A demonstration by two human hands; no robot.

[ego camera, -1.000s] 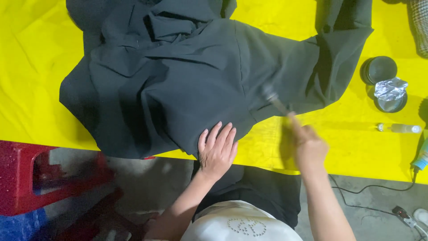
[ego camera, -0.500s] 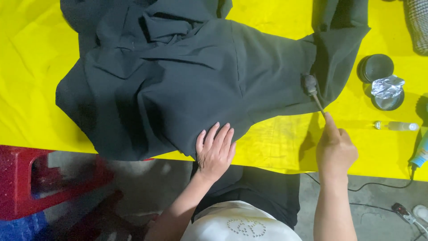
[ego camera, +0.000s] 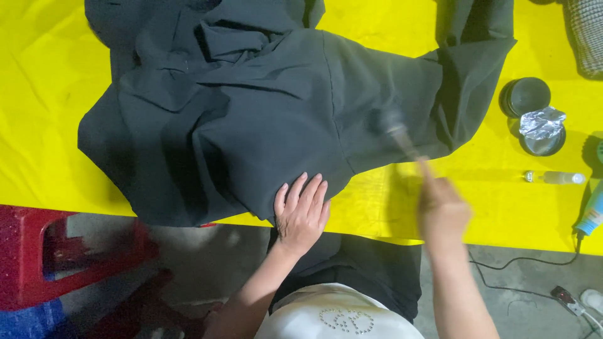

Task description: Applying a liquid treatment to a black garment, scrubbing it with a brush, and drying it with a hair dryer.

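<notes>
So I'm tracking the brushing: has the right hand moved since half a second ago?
Yes. The right hand moved left, away from the round tins.

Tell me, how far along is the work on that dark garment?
Done: the dark garment lies spread over the yellow table cover, though creased. In hand: the left hand presses its lower edge flat while the right hand, blurred, holds a thin stick-like tool over the cloth. Left: cannot be judged; the round tin and small bottle sit untouched.

Yellow-covered table (ego camera: 50,94); grey concrete floor (ego camera: 207,257) below; red plastic stool (ego camera: 38,251) at left.
</notes>
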